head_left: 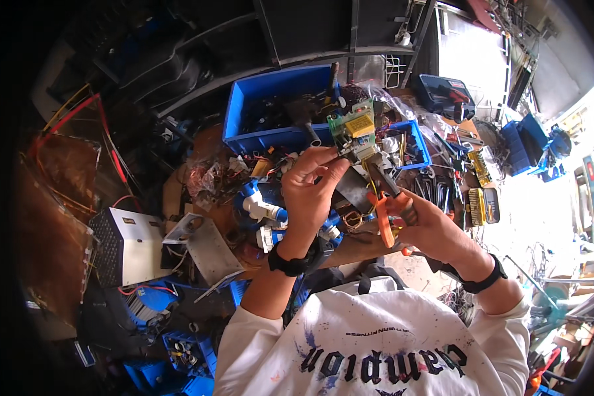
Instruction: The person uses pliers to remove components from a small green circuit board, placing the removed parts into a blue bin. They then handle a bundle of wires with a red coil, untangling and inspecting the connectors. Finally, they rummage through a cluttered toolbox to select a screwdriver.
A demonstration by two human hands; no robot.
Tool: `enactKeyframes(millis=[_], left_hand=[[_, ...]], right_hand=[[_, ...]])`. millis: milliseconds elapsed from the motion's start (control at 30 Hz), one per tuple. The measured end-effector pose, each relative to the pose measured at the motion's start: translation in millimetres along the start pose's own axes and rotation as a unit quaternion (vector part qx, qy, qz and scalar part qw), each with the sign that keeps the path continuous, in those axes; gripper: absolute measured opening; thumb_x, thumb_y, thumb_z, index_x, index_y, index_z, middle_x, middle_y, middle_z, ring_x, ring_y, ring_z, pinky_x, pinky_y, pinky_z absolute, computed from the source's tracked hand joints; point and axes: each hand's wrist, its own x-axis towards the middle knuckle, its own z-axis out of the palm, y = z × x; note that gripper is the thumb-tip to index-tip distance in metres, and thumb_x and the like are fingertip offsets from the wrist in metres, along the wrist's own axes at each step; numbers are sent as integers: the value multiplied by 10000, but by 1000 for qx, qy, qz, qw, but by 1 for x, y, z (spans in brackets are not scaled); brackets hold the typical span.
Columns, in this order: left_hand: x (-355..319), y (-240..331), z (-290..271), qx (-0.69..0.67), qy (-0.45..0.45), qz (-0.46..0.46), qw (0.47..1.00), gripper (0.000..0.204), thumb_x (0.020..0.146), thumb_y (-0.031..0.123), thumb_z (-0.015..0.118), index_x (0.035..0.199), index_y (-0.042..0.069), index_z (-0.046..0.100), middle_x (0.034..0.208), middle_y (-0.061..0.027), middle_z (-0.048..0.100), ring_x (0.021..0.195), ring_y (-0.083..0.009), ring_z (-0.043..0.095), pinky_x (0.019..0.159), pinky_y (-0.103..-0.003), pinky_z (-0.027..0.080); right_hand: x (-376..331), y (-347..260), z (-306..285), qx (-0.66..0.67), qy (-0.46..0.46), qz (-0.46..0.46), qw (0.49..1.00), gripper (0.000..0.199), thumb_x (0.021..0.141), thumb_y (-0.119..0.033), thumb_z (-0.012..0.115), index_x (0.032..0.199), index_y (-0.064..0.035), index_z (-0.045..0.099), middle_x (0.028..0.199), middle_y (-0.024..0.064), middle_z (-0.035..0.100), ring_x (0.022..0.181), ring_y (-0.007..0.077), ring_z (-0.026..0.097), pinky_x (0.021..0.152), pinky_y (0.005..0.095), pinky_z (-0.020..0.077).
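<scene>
Circuit board in left hand, orange-handled pliers in right hand

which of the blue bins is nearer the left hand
The big blue bin just above the left hand; the smaller blue bin sits farther right.

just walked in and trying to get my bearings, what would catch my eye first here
At centre, the left hand holds up a green circuit board while the right hand works orange-handled pliers at its lower edge. Behind them a big blue bin of parts sits on the cluttered bench, and a white perforated metal box lies at the left.
</scene>
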Motion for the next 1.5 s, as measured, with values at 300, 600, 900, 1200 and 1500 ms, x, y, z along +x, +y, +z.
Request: enactKeyframes(millis=[300,600,900,1200,1500], left_hand=[[6,-4,1,75,-25,34,996,172,839,-42,662,1003,9,658,942,-13,640,837,-75,587,744,-220,478],[17,-3,6,160,-43,104,981,174,818,-32,680,984,22,682,941,-27,636,784,-83,565,649,-216,441],[18,-7,11,172,-11,134,976,161,801,-4,703,957,36,697,893,-34,643,716,-98,556,585,-227,416],[20,-13,6,178,1,140,974,148,810,11,701,954,39,692,896,-32,642,730,-95,551,589,-228,414],[24,-39,-2,153,20,96,983,143,831,37,691,974,42,693,908,-20,646,733,-75,552,596,-214,419]], right_hand=[[-1,-8,2,36,12,3,999,404,784,53,504,1181,-18,484,916,-12,543,817,42,494,736,193,419],[1,-15,-3,-5,25,34,999,496,787,50,517,1273,-2,433,958,5,549,863,62,516,763,206,434],[9,-6,-1,-16,36,-2,999,591,811,33,550,1359,18,329,953,69,564,855,109,563,752,244,471],[18,-10,6,-118,84,7,990,358,866,-101,604,1173,24,467,842,69,599,653,106,580,577,278,476],[50,6,3,-207,117,6,971,250,869,-173,623,1057,-31,540,721,87,614,636,167,599,595,336,472]])
